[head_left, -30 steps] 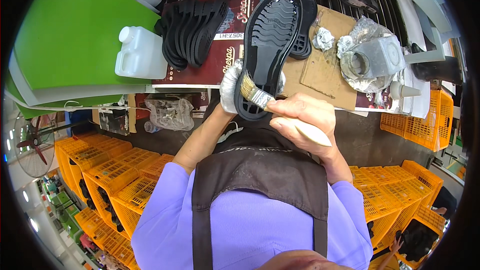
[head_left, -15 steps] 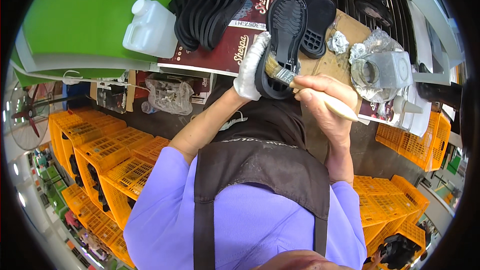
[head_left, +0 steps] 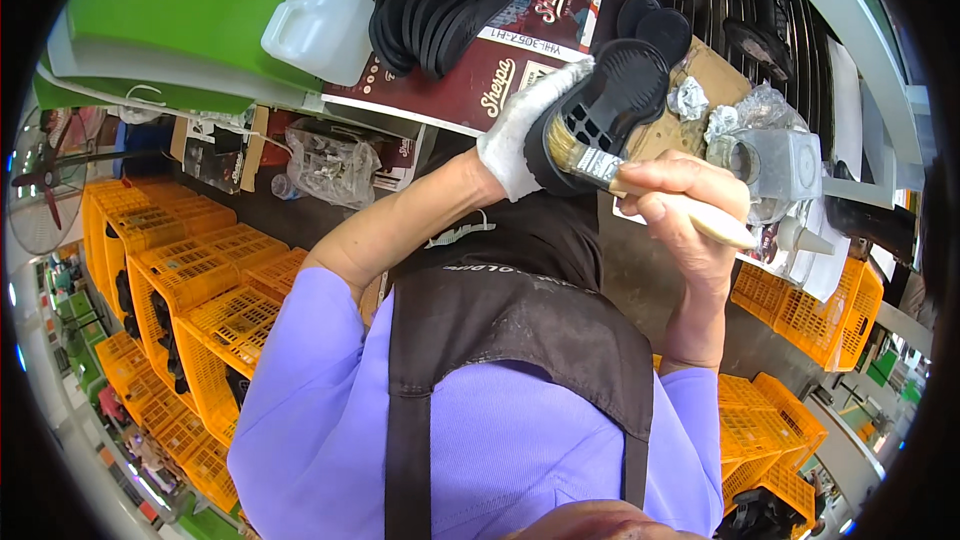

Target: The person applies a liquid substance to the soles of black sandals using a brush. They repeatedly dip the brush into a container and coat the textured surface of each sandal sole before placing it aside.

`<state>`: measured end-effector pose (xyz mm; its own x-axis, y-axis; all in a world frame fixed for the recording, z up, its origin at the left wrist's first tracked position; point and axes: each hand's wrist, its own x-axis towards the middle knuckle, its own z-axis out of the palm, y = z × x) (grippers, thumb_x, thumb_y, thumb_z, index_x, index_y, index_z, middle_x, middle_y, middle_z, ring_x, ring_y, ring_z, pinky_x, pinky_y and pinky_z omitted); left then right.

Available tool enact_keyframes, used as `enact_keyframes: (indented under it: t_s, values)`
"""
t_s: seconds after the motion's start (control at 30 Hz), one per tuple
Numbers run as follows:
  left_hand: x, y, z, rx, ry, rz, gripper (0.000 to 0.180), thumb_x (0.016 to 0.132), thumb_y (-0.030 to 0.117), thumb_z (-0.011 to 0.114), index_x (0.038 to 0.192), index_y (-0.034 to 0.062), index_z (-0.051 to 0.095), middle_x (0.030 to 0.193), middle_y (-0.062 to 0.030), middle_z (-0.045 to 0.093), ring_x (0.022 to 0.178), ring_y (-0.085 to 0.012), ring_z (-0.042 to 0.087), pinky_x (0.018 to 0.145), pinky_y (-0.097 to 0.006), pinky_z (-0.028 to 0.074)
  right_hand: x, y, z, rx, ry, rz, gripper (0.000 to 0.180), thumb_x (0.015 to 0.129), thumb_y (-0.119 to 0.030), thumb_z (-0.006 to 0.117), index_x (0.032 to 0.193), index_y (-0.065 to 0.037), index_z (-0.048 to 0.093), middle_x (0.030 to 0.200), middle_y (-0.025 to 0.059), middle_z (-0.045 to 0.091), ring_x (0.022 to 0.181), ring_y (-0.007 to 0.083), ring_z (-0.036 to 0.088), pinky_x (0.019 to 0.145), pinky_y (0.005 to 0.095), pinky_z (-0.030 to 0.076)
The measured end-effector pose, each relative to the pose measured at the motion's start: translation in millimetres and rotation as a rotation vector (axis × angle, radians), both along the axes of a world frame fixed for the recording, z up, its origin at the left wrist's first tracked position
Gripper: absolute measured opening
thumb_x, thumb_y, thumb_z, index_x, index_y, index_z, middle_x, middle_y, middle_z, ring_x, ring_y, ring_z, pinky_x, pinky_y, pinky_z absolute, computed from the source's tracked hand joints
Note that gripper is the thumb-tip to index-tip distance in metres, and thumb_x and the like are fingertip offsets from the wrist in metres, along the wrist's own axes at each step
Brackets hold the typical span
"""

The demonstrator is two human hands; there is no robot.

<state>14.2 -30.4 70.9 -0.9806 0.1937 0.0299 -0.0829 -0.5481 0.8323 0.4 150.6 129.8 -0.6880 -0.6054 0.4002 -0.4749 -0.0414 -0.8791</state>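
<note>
Two hands share one black sole, right of the upper middle of the frame: the gloved left hand grips its left wall, and the bare right hand pinches a brush near its neck. From where I stand, the bristles touch the heel end, by its open lattice. Light, even strokes into the inner corner would serve best, I'd judge, with the sole held firm so nothing runs over the outer wall. The right hand comes in from the lower right, wrist bent; the left forearm climbs from the lower left, fingers stretched along the edge. Beyond, stacked soles and a white jug sit upper left, a clear container at right
</note>
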Motion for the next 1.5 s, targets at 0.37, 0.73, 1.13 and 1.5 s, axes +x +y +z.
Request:
enact_keyframes:
  t_s: [0.37,0.73,1.13,1.5]
  values:
    - [-5,-17,-7,0.457,-0.614,-0.574,0.028,0.096,0.022,0.039,0.114,0.0049,0.053,0.100,-0.0106,0.064,0.084,-0.0220,0.065,0.070,-0.037,0.057,-27,6,-2,-0.010,-0.119,0.315,0.026,0.074,-0.011,0.070,0.091,0.008,0.066,0.078,0.0157,0.067,0.064,0.0222,0.062,0.057,0.0297,0.049]
    - [-12,-21,-40,0.128,-0.539,-0.681,0.023,0.087,0.013,0.054,0.107,0.0009,0.057,0.084,-0.0137,0.066,0.068,-0.0249,0.066,0.050,-0.030,0.054,-59,8,-15,0.107,-0.267,0.607,0.023,0.072,-0.008,0.072,0.092,0.003,0.069,0.079,0.0136,0.065,0.070,0.0208,0.061,0.063,0.0294,0.047]
    - [-18,-26,-71,0.376,-0.587,-0.771,0.032,0.092,0.007,0.046,0.122,-0.0016,0.053,0.109,-0.0137,0.063,0.092,-0.0202,0.064,0.081,-0.031,0.054,-81,24,-26,0.211,-0.334,0.818,0.022,0.078,-0.007,0.069,0.097,0.002,0.069,0.079,0.0108,0.064,0.070,0.0184,0.056,0.062,0.0294,0.042]
    - [-15,-20,-29,0.544,-0.953,-0.530,0.051,0.094,0.042,0.038,0.112,-0.0028,0.055,0.089,-0.0275,0.062,0.064,-0.0398,0.063,0.051,-0.044,0.055,-62,97,-8,0.371,-0.181,0.318,0.028,0.074,-0.019,0.067,0.090,0.003,0.069,0.073,0.0123,0.060,0.065,0.0207,0.055,0.058,0.0318,0.041]
